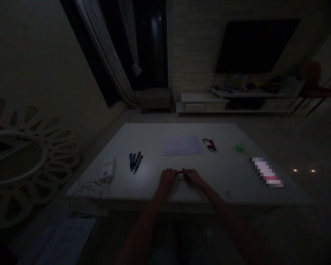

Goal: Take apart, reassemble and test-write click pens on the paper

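While both hands (168,176) (192,176) pinch a pen (180,172), the lower-left papers (64,241) show print (74,228) — illegibly dim.

Room dimly lit. Pale curtains (106,55) hang at the dark window (151,40); a grey upholstered bench (155,98) stands before it. Rear wall (194,55), horizontally ribbed, bears a black television (257,46) above a low white TV cabinet (194,107). Petal-framed mirror (19,158) at left. Glossy floor (314,147) shows two bright spots (295,170) at right.

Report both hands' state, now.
Left hand: closed, holding one end of a dark pen-like object.
Right hand: closed, holding the other end of that same object.
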Motion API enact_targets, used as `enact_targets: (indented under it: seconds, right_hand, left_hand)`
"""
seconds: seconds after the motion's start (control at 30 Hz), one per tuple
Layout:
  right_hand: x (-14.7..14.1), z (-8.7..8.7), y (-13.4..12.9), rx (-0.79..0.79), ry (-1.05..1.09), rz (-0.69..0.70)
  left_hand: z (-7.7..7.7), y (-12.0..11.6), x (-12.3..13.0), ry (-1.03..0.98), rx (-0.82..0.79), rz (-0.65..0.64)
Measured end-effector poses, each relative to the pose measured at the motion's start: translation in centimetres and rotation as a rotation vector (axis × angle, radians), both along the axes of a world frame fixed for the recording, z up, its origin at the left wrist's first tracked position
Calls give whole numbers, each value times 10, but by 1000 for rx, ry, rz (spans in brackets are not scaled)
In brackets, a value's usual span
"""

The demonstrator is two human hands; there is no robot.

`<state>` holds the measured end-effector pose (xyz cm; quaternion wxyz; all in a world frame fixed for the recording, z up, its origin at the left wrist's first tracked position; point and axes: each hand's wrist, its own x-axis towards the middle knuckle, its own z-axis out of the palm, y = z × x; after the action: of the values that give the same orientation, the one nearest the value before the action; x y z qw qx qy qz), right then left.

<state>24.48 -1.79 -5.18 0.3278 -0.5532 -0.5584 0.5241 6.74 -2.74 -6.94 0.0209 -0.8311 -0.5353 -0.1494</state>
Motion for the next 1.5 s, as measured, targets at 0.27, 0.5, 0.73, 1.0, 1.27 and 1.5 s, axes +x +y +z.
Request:
enact_targets:
  seconds: [0.27, 0.5, 0.73, 1.0, 1.27, 1.5]
  right_hand:
    - [10, -4, 9, 84, 27, 97]
    - [8, 4, 15, 151, -22, 31]
    - [5, 2, 13, 105, 13, -2]
    - [4, -3, 15, 86, 66, 6]
    - [4, -8, 20, 88, 115, 12]
    - [1, -13, 23, 116, 107, 7]
  left_hand:
    - [-2, 1, 1, -3, 19, 20]
    - [-2, 1, 1, 4, 30, 50]
    - [-1, 0, 2, 10, 35, 67]
    - [0, -2, 2, -5, 53, 69]
    - [1, -1, 2, -2, 45, 77]
    - [4, -2, 2, -1, 48, 87]
